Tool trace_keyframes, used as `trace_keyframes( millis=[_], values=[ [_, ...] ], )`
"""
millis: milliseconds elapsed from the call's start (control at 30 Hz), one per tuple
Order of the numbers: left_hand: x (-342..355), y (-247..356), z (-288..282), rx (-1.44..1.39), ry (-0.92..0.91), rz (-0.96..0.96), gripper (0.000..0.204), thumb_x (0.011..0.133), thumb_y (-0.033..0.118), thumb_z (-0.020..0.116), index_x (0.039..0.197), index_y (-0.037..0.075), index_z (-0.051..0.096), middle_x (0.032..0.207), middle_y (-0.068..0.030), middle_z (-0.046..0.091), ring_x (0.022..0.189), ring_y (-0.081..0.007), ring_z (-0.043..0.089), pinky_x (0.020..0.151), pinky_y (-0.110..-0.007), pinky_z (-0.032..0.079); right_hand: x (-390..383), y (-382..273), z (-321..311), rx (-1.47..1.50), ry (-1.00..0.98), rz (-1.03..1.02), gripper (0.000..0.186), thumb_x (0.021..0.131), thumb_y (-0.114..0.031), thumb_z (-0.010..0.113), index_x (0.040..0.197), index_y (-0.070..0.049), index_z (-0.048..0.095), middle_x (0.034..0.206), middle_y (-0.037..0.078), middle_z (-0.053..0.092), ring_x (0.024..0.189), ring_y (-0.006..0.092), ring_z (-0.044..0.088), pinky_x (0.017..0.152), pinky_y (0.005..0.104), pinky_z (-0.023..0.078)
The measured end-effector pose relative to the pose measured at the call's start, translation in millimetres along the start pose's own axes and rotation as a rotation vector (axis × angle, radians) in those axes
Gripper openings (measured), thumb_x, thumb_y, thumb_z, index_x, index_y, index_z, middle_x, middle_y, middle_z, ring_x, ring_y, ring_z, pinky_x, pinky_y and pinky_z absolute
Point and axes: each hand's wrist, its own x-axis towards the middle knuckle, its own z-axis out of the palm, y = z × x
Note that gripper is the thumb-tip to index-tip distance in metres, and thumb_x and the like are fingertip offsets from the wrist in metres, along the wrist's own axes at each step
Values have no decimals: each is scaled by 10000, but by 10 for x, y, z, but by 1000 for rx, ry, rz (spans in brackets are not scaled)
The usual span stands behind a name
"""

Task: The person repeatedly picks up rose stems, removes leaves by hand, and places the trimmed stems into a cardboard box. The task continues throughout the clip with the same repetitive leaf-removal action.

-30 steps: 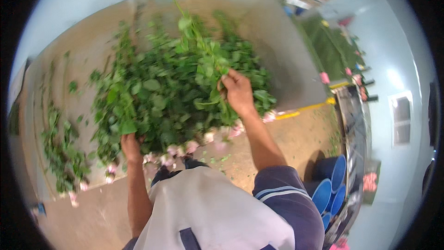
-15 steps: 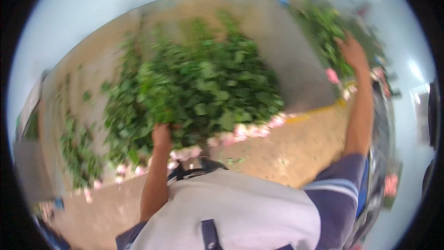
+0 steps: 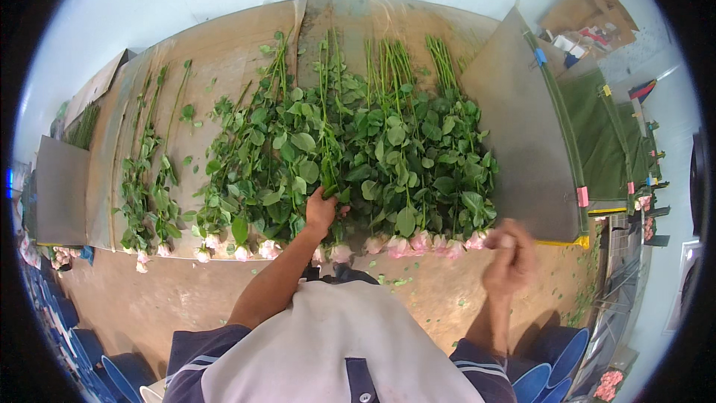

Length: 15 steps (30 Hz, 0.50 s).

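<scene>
Many pale pink roses lie across the table [image 3: 186,213], stems pointing away and blooms along the near edge. My left hand [image 3: 322,213] is closed around a leafy rose stem in the middle of the pile of roses [image 3: 410,157]; the leaves hide part of its fingers. A pink bloom [image 3: 341,252] hangs just below that hand. Over the right front edge, beside the rightmost blooms [image 3: 477,240], is my right hand [image 3: 509,257], raised and blurred by motion. Its fingers look bent, and nothing shows clearly in them.
A grey upright panel [image 3: 514,127] borders the pile on the right, with green-lined compartments [image 3: 593,134] beyond it. A smaller rose group [image 3: 149,186] lies left, near another grey panel [image 3: 63,190]. Blue buckets [image 3: 559,358] stand on the floor, and a cardboard box [image 3: 597,11] sits far right.
My right hand has come back from the green compartment at the far right to the table's right front edge. My left hand remains among the roses. The view has levelled and sharpened.
</scene>
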Motion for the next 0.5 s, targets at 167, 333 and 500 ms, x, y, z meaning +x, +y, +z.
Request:
trace_keyframes(
  millis=[167,333,500],
  values=[
    [-240,117,122,-94,-74,125,295,907,-28,461,1200,-2,483,993,-147,642,720,-234,664,577,-364,528,-360,88,202,87,-112,274,160,933,-39,505,1049,20,598,755,79,621,600,105,572,553,225,482],
    [-304,159,584,-232,-106,-17,272,921,-16,456,1192,-10,480,972,-134,641,721,-233,653,608,-375,529,-521,53,196,160,-172,413,169,943,-57,511,1064,24,596,754,65,620,627,97,578,570,226,493],
    [8,71,881,818,-69,134,420,894,250,553,1245,19,557,977,-201,648,851,-350,638,749,-439,527,-528,-172,647,104,-435,411,204,915,-41,536,1102,16,592,916,96,629,763,138,618,666,260,518]
  ],
)
